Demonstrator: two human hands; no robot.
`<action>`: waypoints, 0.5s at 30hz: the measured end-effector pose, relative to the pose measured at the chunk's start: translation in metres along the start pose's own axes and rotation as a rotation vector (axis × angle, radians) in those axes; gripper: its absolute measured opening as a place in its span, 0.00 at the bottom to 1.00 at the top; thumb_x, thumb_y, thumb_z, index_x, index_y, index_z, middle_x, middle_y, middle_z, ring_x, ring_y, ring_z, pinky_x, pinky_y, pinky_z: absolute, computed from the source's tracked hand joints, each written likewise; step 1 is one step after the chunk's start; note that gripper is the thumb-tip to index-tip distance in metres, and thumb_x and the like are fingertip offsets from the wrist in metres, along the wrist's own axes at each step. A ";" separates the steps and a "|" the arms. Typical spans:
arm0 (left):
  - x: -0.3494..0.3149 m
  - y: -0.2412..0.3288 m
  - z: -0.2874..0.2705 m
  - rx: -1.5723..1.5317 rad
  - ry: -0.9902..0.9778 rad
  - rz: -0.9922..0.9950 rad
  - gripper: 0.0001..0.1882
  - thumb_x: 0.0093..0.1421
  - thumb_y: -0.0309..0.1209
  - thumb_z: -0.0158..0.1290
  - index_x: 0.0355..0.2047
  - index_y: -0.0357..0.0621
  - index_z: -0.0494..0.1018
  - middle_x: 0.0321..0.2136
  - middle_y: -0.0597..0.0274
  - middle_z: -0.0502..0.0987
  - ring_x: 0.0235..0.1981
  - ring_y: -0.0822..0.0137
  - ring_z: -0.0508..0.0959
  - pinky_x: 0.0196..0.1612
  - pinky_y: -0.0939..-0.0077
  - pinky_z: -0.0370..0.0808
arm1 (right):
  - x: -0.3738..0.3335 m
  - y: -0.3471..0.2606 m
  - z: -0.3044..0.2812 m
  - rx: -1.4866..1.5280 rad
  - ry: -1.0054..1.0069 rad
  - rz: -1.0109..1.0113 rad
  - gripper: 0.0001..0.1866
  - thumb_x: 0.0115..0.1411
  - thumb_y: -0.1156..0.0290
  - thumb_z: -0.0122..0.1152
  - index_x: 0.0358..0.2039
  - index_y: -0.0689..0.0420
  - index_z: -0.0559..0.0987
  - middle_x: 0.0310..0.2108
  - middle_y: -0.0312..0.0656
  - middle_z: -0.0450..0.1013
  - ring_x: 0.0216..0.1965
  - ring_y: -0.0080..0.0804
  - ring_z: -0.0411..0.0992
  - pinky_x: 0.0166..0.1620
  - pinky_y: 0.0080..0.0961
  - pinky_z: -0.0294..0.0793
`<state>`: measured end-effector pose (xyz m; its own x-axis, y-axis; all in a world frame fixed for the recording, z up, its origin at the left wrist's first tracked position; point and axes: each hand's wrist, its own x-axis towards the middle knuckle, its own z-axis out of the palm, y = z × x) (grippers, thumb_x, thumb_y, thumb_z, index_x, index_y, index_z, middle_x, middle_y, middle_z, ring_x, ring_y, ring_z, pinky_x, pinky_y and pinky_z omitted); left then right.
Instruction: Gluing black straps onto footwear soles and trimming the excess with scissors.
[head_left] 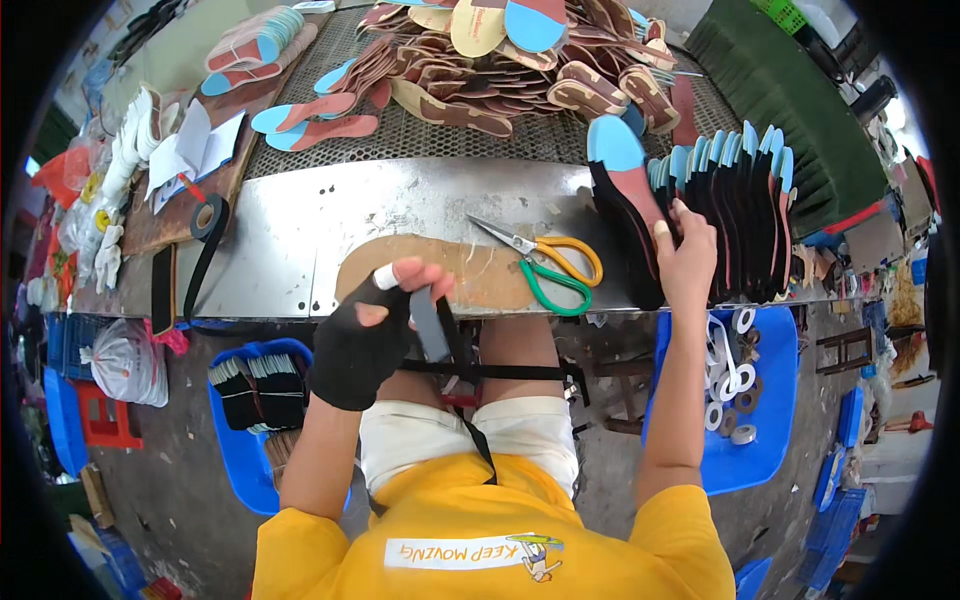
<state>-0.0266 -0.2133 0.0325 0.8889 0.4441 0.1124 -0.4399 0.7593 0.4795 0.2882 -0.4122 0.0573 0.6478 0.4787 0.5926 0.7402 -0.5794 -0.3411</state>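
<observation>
My left hand (368,335), in a black fingerless glove with a white wrap on one finger, is raised at the table's front edge. Its fingers close on a grey flat piece (431,325) with a black strip beside it; whether this is a tape roll seen edge-on I cannot tell. My bare right hand (688,255), thumb wrapped in white, grips the edge of an insole (614,147) with a blue end, a pink middle and black edging. Right beside it stands a row of similar insoles (735,210). Scissors (545,262) with one yellow and one green handle lie between my hands.
Loose insoles (470,90) are heaped on the mesh tabletop at the back. A black tape roll (208,217) and folded white papers (193,153) lie at the left. Below the table, a blue bin (780,400) holds tape rolls; another blue bin (235,450) holds bundled black pieces.
</observation>
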 end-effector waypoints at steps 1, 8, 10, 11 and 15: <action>0.004 0.001 -0.001 0.002 0.011 0.008 0.25 0.54 0.24 0.49 0.54 0.31 0.65 0.52 0.46 0.72 0.58 0.46 0.69 0.56 0.62 0.70 | -0.003 0.000 0.004 -0.138 0.042 -0.079 0.17 0.56 0.76 0.59 0.46 0.64 0.76 0.44 0.49 0.73 0.47 0.48 0.70 0.52 0.35 0.68; 0.032 0.008 0.020 0.498 0.241 0.137 0.12 0.60 0.23 0.54 0.44 0.34 0.73 0.39 0.52 0.79 0.40 0.63 0.81 0.43 0.74 0.78 | -0.078 -0.095 0.044 0.278 -0.240 -0.440 0.22 0.48 0.79 0.62 0.47 0.65 0.73 0.53 0.52 0.67 0.57 0.52 0.63 0.58 0.41 0.62; 0.034 0.013 0.025 0.489 0.273 0.078 0.08 0.62 0.25 0.53 0.40 0.37 0.73 0.35 0.54 0.81 0.32 0.67 0.82 0.33 0.79 0.77 | -0.091 -0.083 0.069 0.211 -0.346 -0.368 0.27 0.48 0.79 0.63 0.51 0.67 0.71 0.58 0.54 0.63 0.60 0.56 0.59 0.62 0.44 0.58; 0.032 0.014 0.027 0.484 0.293 0.064 0.06 0.62 0.25 0.53 0.39 0.37 0.73 0.35 0.53 0.81 0.29 0.67 0.81 0.30 0.81 0.76 | -0.085 -0.074 0.076 0.196 -0.361 -0.349 0.28 0.49 0.78 0.63 0.53 0.70 0.69 0.60 0.55 0.60 0.61 0.57 0.57 0.63 0.45 0.56; 0.029 0.010 0.028 0.550 0.369 0.084 0.06 0.61 0.24 0.54 0.38 0.37 0.74 0.33 0.56 0.81 0.24 0.73 0.78 0.27 0.81 0.75 | -0.053 -0.089 0.082 0.153 -0.373 -0.335 0.28 0.51 0.76 0.62 0.53 0.71 0.70 0.61 0.54 0.59 0.63 0.54 0.56 0.64 0.39 0.56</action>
<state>-0.0016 -0.2060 0.0646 0.7093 0.6991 -0.0899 -0.2892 0.4050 0.8674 0.2027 -0.3320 -0.0034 0.3703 0.8399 0.3969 0.9177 -0.2645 -0.2965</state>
